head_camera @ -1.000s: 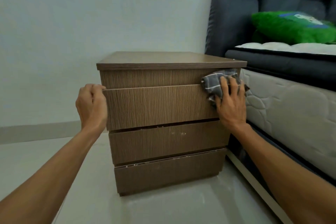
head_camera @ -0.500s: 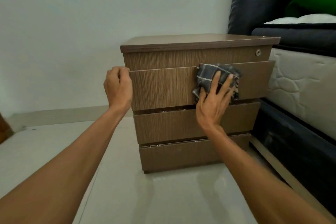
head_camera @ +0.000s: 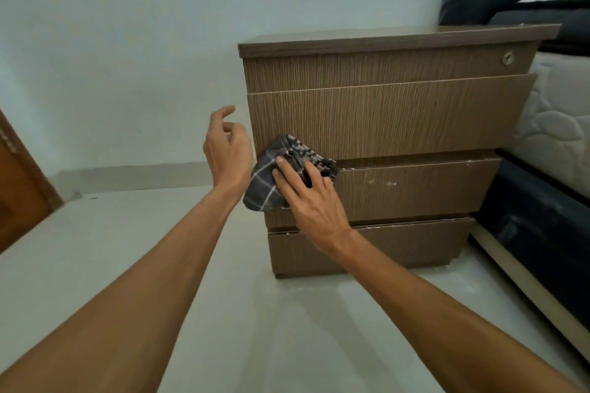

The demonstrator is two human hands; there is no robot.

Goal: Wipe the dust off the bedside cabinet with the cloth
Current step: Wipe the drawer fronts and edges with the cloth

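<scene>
Where the top drawer front meets the middle one, at the left end, one checked cloth [head_camera: 271,182] is pressed flat against the bedside cabinet [head_camera: 399,124] by the right hand [head_camera: 306,195], fingers spread over it. The left hand [head_camera: 226,147] is held loosely curled and empty just beside the cabinet's left edge. Three drawer fronts and one round lock [head_camera: 507,58] are counted, beside one bed [head_camera: 555,124].

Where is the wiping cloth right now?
The cloth is in the middle of the head view, pressed by the right hand against the cabinet's front left edge, between the top and middle drawers.
</scene>
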